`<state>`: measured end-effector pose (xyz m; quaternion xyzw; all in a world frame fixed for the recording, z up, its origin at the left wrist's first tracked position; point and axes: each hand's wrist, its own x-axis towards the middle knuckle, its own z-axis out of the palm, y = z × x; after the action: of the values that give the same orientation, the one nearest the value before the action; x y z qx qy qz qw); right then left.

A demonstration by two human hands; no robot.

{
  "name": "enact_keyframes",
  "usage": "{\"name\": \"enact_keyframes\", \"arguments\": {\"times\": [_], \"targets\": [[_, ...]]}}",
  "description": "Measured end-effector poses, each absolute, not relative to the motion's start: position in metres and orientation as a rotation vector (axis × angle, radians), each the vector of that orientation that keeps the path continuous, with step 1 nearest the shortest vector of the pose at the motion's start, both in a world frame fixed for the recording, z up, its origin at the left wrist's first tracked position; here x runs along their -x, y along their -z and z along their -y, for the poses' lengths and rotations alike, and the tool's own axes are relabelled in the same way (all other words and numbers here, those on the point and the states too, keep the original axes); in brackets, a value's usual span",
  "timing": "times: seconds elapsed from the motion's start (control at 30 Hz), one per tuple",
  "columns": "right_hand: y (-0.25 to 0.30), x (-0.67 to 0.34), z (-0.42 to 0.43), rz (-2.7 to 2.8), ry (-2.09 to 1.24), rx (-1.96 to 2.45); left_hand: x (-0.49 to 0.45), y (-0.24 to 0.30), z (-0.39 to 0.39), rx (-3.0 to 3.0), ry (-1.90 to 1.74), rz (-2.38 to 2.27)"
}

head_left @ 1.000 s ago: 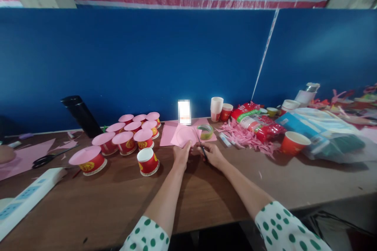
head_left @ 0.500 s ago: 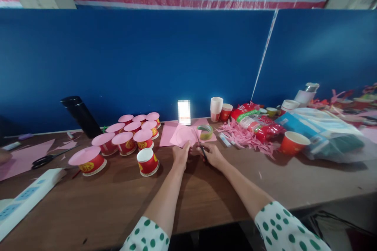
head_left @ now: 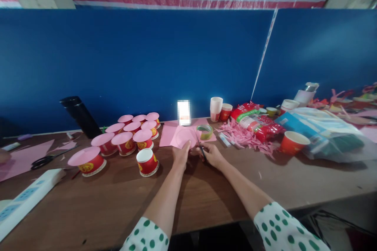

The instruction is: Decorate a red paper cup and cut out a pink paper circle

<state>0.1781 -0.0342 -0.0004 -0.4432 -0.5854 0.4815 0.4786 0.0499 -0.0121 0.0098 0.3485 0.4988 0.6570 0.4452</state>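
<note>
My left hand (head_left: 181,156) is closed on the near edge of a piece of pink paper (head_left: 183,138), thumb on top; a round outline shows on the paper. My right hand (head_left: 213,156) grips a pair of dark scissors (head_left: 202,150), whose blades point away from me at the paper's right edge. Behind the held piece lie more pink sheets (head_left: 167,133) on the table, with a roll of greenish tape (head_left: 204,131) on their right side. A red paper cup (head_left: 147,162) with a white inside stands left of my left hand.
Several red cups topped with pink discs (head_left: 122,139) stand at left, near a black bottle (head_left: 81,117) and a white power strip (head_left: 31,198). Rightward are pink paper shreds (head_left: 246,138), a red package (head_left: 256,121), an orange-red cup (head_left: 294,143) and a plastic bag (head_left: 330,135). A blue partition (head_left: 165,59) rises behind.
Hardly anything differs. My hands, the pink paper and the scissors keep nearly the same places, with only a very slight shift of the view.
</note>
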Motion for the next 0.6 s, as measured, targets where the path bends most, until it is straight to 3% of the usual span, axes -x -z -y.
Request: {"name": "enact_keyframes", "arguments": {"times": [0.6], "targets": [[0.0013,-0.1789,0.0326,1.462,-1.147,1.045,-0.0495,-0.0054,0.009,-0.875,-1.616,-1.206]]}}
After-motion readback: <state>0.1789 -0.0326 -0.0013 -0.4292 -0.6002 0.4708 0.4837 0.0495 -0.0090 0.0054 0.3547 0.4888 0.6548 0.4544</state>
